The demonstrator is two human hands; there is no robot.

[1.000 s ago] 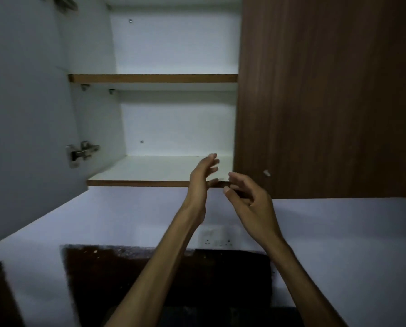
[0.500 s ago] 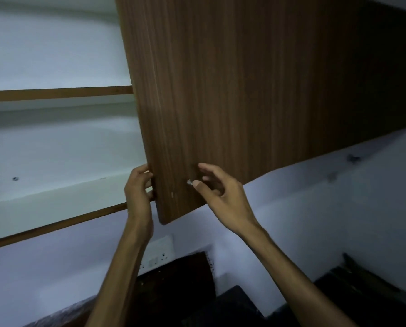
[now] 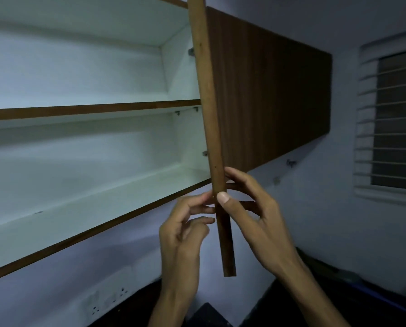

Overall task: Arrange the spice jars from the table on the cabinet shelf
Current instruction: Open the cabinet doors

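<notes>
Head view: the door [image 3: 209, 119], seen edge-on at frame centre, is pinched by the right hand [image 3: 256, 208]; the left hand [image 3: 183, 230] touches it with loosely curled fingers. No jars are seen; the shelf [image 3: 79, 215] lies at left. A slipped door could strike fingers.

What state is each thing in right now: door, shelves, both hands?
Cabinet door: swung open, edge-on to the camera.
Lower shelf: exposed, no jars.
Upper shelf: exposed, no jars visible.
Right hand: grips the door edge.
Left hand: fingertips at the door edge.
</notes>
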